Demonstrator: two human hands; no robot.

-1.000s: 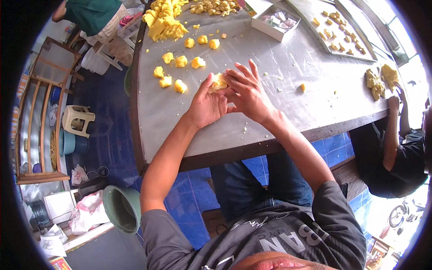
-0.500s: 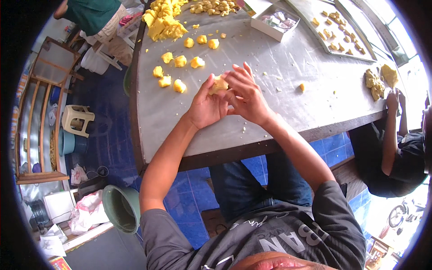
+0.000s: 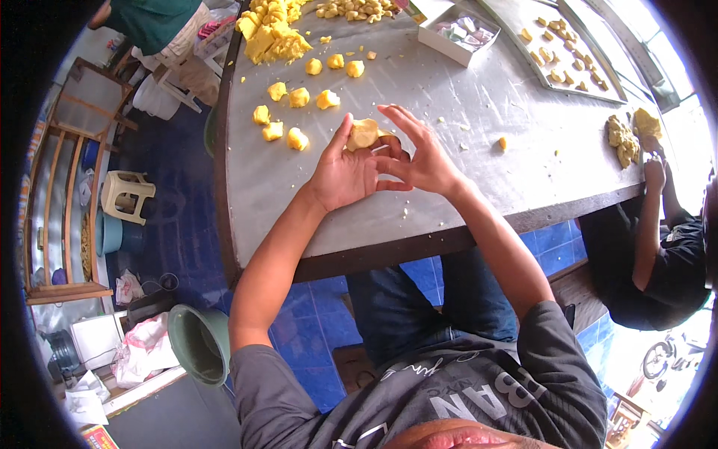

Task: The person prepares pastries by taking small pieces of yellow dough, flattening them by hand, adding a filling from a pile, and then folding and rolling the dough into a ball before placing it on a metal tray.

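Above the table, my left hand (image 3: 342, 176) holds a flattened, pale yellow piece of dough (image 3: 363, 134) on its raised fingers, with the thumb at the dough's left edge. My right hand (image 3: 428, 160) is open beside it, index finger stretched up and apart from the dough. Its lower fingers reach across to my left hand and seem to touch it. Several small yellow dough balls (image 3: 298, 97) lie in loose rows just beyond my left hand. Farther off at the table's left edge sits a big yellow dough mound (image 3: 271, 39).
The metal table (image 3: 419, 202) has a dark front edge. At the back are a pile of small dough pieces (image 3: 357, 9), a white box (image 3: 458, 39) of small packets, and a tray (image 3: 557, 63) of shaped pieces. On the right, another person's hands (image 3: 654, 168) are beside dough lumps (image 3: 622, 141).
My right hand has opened and drawn off the dough to the right, its index finger lifting away. The dough now shows more fully on my left fingers.
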